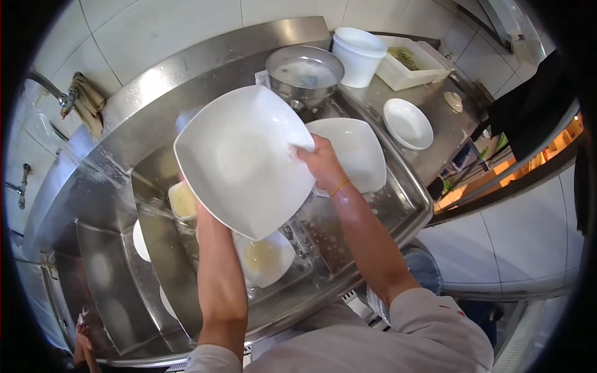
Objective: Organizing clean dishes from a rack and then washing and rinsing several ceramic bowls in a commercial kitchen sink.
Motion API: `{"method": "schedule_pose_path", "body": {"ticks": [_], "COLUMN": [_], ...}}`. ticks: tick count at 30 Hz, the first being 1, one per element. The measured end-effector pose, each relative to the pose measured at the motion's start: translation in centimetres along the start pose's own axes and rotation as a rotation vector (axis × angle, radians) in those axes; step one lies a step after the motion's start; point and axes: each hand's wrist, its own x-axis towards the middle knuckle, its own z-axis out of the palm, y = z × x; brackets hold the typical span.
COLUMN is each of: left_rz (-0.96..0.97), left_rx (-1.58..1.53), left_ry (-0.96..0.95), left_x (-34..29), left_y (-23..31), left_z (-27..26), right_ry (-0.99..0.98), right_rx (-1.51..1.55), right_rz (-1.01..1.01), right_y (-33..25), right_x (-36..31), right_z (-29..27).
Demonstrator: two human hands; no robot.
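1. Right hand [320, 163]: gripping large white square dish [245, 155] by its right edge, thumb inside.
2. Left hand [206, 217]: mostly hidden behind dish; cannot tell its grip.
3. Dish held over steel sink [342, 242].
4. Below: smaller dish [283, 253], yellowish inside. Another square dish [357, 155] beyond right wrist.
5. Farther: steel pot [298, 94], white bucket [357, 62].

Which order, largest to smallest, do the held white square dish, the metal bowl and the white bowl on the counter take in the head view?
1. Held white square dish, which looks nearest the camera, so its lead may be exaggerated
2. Metal bowl
3. White bowl
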Motion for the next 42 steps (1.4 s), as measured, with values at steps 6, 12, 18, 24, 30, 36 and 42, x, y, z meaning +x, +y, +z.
{"method": "schedule_pose_path", "body": {"ticks": [6,12,18,24,30,36,42], "left_rz": [-0.401,-0.38,-0.263,-0.148,-0.309,-0.629,-0.619], "left_rx": [0.154,-0.049,0.13,0.43,1.862,1.061,1.222], "left_ry": [0.071,0.137,0.347,0.621,0.743,0.96,0.991], "left_x": [-2.9,-7.6,-10.1,-7.5,-10.5,-19.9,-17.2], "left_y": [-10.9,-2.8,3.0,10.0,3.3,-11.3,-7.6], "left_z": [-1.1,-8.2,-14.5,-24.0,-37.4,-42.3,-38.4], "right_ry": [0.394,0.698,0.703,0.601,-0.405,-0.24,-0.31], "right_rx": [-0.095,-0.356,-0.985,-1.723,-1.204,-1.404,-1.397], "right_rz": [0.043,-0.035,0.172,-0.378,0.049,0.574,0.711], "right_y": [-0.8,1.4,4.4,1.5,23.6,40.7,36.1], "right_x": [-4.5,-3.6,-2.0,-1.4,-2.8,-8.0,-6.4], "right_z": [-7.8,-19.1,-20.2,-8.2,10.0,5.2,8.4]}}
